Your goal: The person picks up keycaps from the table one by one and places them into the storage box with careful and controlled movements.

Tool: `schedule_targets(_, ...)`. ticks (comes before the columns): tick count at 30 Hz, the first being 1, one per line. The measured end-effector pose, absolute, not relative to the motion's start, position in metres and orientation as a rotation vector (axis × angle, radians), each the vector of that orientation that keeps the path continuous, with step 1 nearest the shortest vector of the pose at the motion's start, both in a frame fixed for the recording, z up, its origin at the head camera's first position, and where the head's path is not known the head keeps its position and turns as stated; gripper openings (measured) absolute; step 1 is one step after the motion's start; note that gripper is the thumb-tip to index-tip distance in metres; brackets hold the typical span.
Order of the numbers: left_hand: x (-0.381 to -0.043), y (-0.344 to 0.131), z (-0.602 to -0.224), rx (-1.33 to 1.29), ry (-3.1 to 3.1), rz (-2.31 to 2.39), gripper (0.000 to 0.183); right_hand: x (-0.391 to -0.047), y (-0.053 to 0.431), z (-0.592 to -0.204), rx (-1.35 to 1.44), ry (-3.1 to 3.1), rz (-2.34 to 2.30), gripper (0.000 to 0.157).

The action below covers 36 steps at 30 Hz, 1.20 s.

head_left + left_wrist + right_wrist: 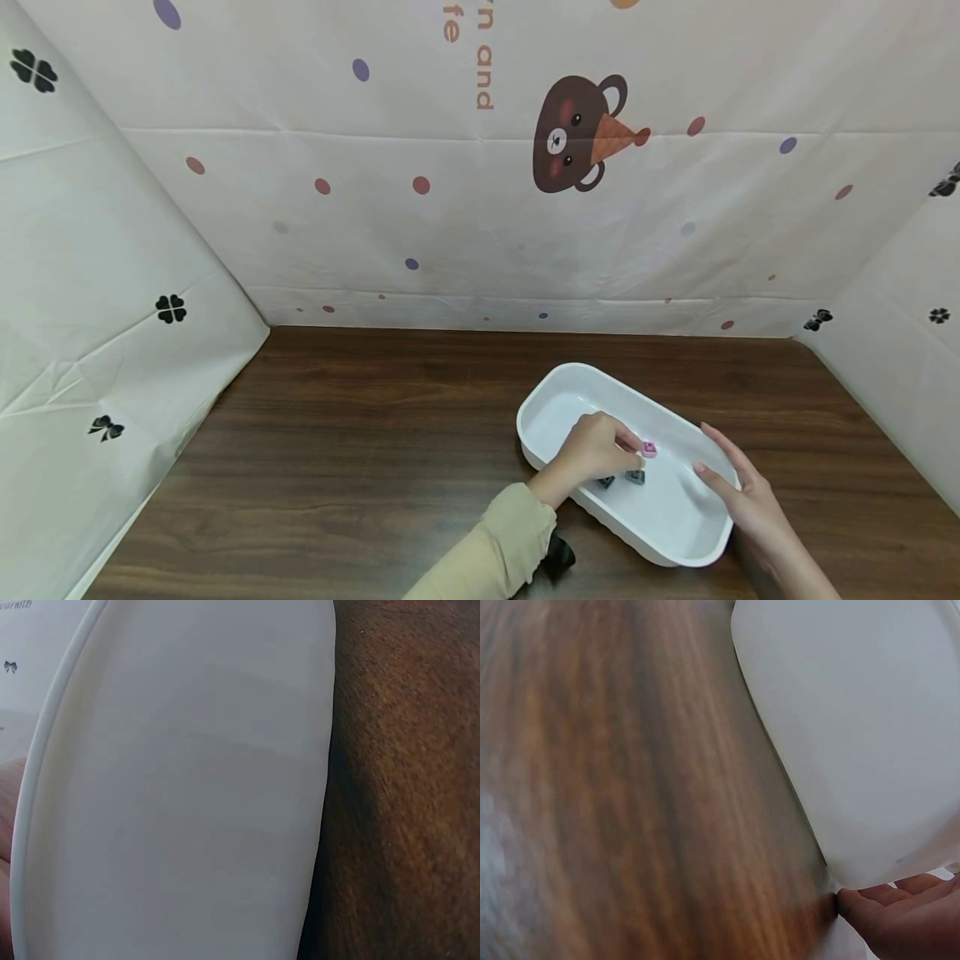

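Note:
A white tray (678, 521) with rounded corners stands on the table. My left hand (596, 450) reaches over its near side, thumb and fingers curled together low inside. A small pale piece, mostly hidden, seems pinched at the fingertips. Just beyond them lies a small pink block (648, 449), shaped like a keycap. A grey-green block (635, 477) and a dark block (606, 482) lie under the hand, partly covered. At the tray's right end, my right hand (753, 500) has its thumb and fingers extended and spread, touching the rim. The left wrist view shows mainly the tray's outer wall (187, 787).
Dark brown wooden tabletop (337, 467) extends left of the tray. A white printed cloth (450, 225) hangs behind it and along both sides. Below the left sleeve, a black object (557, 557) shows at the wrist.

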State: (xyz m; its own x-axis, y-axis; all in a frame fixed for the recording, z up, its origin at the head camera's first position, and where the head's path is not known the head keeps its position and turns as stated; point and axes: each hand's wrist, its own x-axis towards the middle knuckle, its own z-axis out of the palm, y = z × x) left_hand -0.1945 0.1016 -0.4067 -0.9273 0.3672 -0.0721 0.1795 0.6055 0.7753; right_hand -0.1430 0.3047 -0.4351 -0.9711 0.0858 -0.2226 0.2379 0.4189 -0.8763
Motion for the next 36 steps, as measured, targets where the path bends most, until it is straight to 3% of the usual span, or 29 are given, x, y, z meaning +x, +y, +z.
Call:
schedule_targets(23,-0.197,0.078,-0.405,0.658,2.580,1.463,0.015,-0.145,0.304,-0.432,0.315,2.468,-1.597,0.070)
schedule_targets(36,-0.195,0.052,-0.404,0.632,2.513,1.637,0.018,-0.144,0.305,-0.435,0.306,2.454,-1.649,0.068)
